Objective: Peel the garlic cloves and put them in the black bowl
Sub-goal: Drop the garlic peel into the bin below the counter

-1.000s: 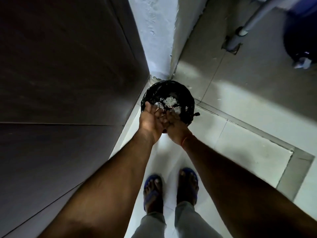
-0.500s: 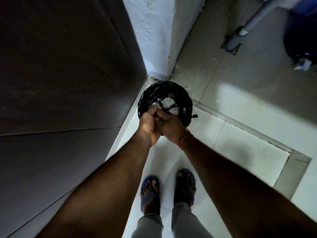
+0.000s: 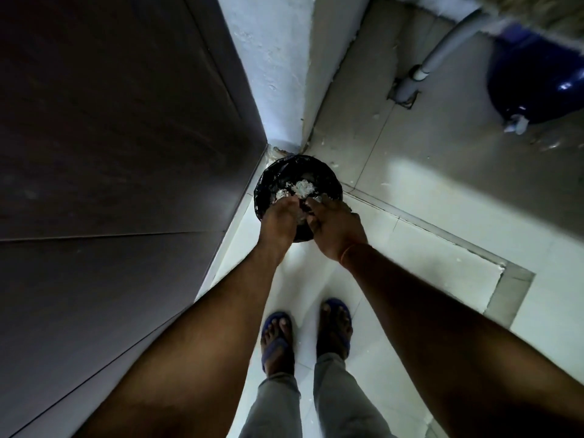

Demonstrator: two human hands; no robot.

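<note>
You are holding both hands together at the frame's center, over a bin lined with a black bag (image 3: 325, 178) that is holding white garlic peels (image 3: 301, 188). Your left hand (image 3: 278, 222) and right hand (image 3: 335, 229) are touching, fingers curled; I cannot tell what either grip is holding. Your 2 blue sandals (image 3: 335, 327) are standing on the tiled floor (image 3: 410, 263) below.

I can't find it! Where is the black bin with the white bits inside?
In the head view, the black bin stands on the floor in the corner, centre frame, beneath the left hand and right hand.
</note>
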